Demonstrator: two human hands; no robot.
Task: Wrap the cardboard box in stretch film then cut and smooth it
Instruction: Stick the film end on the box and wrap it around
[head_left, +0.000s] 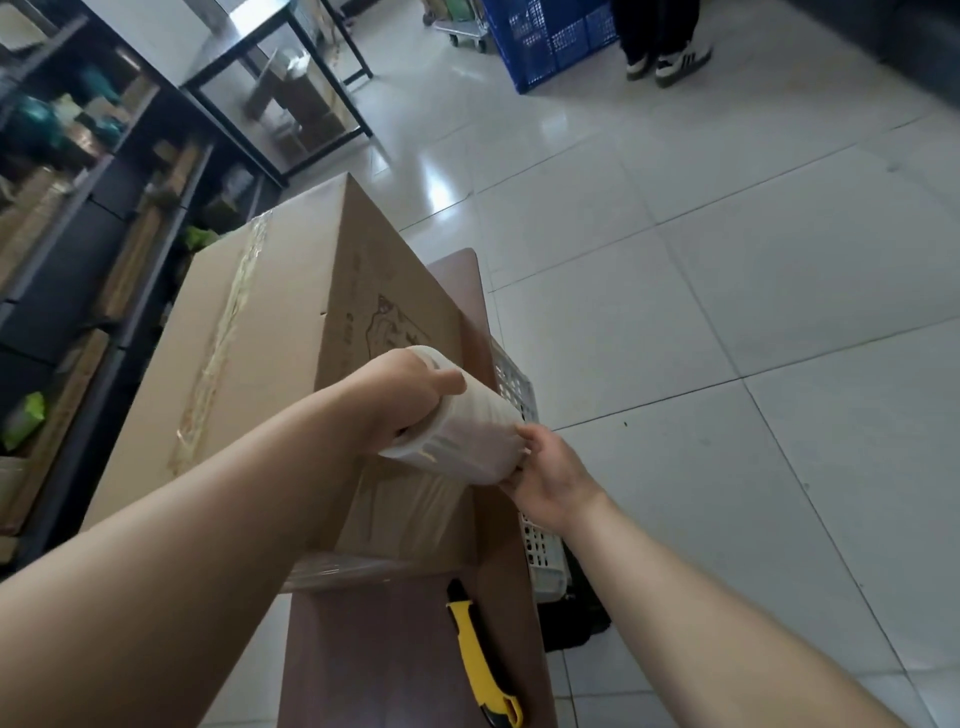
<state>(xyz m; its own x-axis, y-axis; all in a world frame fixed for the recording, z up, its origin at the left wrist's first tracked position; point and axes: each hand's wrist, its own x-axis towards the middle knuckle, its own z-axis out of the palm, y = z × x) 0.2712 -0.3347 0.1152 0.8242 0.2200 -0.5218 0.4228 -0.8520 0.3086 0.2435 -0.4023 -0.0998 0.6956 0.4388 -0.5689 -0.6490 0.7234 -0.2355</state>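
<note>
1. Cardboard box (270, 332) — stands on brown table (374, 649), film stretched over its near side.
2. Stretch film roll (467, 431) — against the box; left hand (400, 395) grips its upper end, right hand (556, 478) its lower end.
3. Yellow knife (480, 660), lying on the table.

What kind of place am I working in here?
Probably a stockroom or packing area: metal shelving stacked with boxes and packets, a blue plastic crate on the tiled floor, and a taped cardboard box being wrapped from a stretch film roll.
</note>
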